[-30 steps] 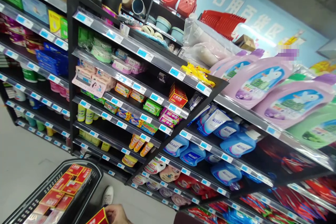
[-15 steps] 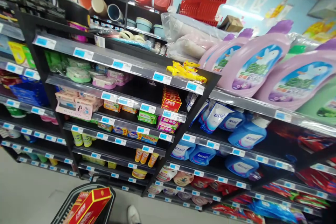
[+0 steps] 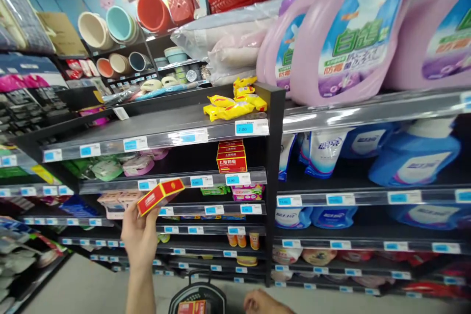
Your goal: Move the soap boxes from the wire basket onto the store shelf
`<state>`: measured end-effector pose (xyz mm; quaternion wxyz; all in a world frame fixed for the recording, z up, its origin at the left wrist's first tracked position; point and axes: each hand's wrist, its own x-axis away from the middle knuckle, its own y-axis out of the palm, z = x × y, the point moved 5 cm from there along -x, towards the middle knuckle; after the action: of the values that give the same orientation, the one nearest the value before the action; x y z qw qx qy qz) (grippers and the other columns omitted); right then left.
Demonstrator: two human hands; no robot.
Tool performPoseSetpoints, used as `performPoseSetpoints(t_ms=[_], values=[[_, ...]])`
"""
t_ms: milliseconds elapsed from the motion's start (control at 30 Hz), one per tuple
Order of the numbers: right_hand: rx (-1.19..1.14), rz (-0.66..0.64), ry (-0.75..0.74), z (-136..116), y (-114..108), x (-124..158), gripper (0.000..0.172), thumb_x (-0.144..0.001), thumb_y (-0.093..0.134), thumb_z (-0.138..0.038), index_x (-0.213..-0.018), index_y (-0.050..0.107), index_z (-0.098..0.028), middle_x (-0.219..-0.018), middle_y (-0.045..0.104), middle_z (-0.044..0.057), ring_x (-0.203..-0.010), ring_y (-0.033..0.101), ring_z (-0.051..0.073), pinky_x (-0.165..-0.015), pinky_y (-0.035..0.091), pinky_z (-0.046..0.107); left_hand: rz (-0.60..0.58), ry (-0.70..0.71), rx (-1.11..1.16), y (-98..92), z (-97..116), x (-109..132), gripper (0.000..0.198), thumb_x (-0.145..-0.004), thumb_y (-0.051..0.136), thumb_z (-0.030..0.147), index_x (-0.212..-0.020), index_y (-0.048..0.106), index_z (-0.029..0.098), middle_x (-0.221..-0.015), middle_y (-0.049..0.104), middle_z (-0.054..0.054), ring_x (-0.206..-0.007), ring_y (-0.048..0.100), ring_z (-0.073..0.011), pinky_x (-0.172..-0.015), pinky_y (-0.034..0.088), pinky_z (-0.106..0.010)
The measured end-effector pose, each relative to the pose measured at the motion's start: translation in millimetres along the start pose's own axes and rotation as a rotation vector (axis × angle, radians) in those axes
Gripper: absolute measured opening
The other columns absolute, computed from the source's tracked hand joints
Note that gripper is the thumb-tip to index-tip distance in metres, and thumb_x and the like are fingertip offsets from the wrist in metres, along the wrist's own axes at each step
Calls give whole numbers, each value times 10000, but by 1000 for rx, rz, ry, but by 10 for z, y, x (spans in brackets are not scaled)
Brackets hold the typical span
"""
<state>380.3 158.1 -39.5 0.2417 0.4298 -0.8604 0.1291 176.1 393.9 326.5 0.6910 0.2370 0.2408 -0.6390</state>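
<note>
My left hand (image 3: 140, 235) is raised before the shelves, its thumb and fingers closed on a red and yellow soap box (image 3: 161, 196), tilted up to the right. More red soap boxes (image 3: 231, 157) stand in a row on the second shelf, to the right of that hand. Low in the view is a black shopping basket (image 3: 174, 299) with a red soap box (image 3: 192, 307) in it. My right hand (image 3: 257, 300) is at the bottom edge, right of the basket and apart from it. Its fingers are curled; anything inside them is hidden.
Large purple detergent bottles (image 3: 353, 34) stand on the upper right shelf, above blue bottles (image 3: 415, 154). Yellow packets (image 3: 235, 105) lie on the top shelf beside a black upright (image 3: 275, 181). Plastic buckets (image 3: 154, 12) are behind. Grey floor (image 3: 88, 287) shows at lower left.
Both hands have come into view, the left with a soap box. The view has moved closer to the shelves and turned, and the basket now appears farther right and lower.
</note>
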Motion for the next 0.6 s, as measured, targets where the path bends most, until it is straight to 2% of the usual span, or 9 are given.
performPoseSetpoints(t_ms=[67, 100, 167, 267, 400, 533, 600], values=[[70, -156, -60, -109, 101, -234, 252, -580, 824, -24, -550, 659, -211, -571, 631, 15, -578, 662, 144, -690, 491, 332, -103, 61, 7, 298, -18, -275, 532, -806, 779, 407, -1248, 558, 212, -1231, 656, -103, -1142, 677, -275, -1050, 537, -484], [92, -212, -97, -153, 119, -338, 268, -534, 793, 11, -494, 639, -205, -544, 621, 29, -564, 661, 145, -684, 475, 349, -152, 70, 12, 433, -52, -387, 524, -807, 779, 401, -1240, 553, 212, -1231, 653, -104, -1145, 676, -270, -1041, 543, -474], [103, -254, -150, -215, 89, -534, 224, -561, 759, -19, -485, 638, -191, -576, 642, 54, -564, 659, 140, -652, 458, 353, -235, 57, 26, 674, -145, -575, 513, -812, 776, 402, -1230, 546, 213, -1221, 654, -108, -1145, 676, -263, -1010, 564, -455], [112, -251, -170, -270, -2, -805, 146, -624, 763, -58, -559, 678, -157, -637, 679, 91, -530, 609, 121, -591, 435, 324, -324, 16, 54, 967, -274, -812, 530, -796, 787, 416, -1217, 543, 204, -1213, 656, -124, -1124, 687, -267, -952, 597, -451], [170, -247, -171, -339, -84, -1122, 137, -611, 805, -56, -691, 753, -154, -746, 726, 89, -667, 638, 138, -698, 470, 292, -383, -23, 103, 1252, -336, -1130, 621, -720, 853, 412, -1211, 547, 186, -1257, 640, -141, -1138, 684, -287, -944, 599, -502], [281, -332, -187, -395, -149, -1341, 165, -665, 809, -99, -808, 787, -178, -823, 749, 69, -773, 670, 166, -778, 477, 276, -462, -89, 117, 1649, -252, -1324, 626, -632, 914, 373, -1143, 609, 179, -1238, 664, -110, -1146, 672, -280, -952, 599, -501], [462, -435, -248, -413, -172, -1396, 219, -720, 798, -174, -938, 787, -188, -917, 766, 74, -835, 692, 198, -799, 493, 281, -460, -133, 102, 1899, -188, -1369, 584, -620, 924, 335, -1108, 633, 202, -1207, 689, -77, -1138, 672, -262, -960, 606, -469]])
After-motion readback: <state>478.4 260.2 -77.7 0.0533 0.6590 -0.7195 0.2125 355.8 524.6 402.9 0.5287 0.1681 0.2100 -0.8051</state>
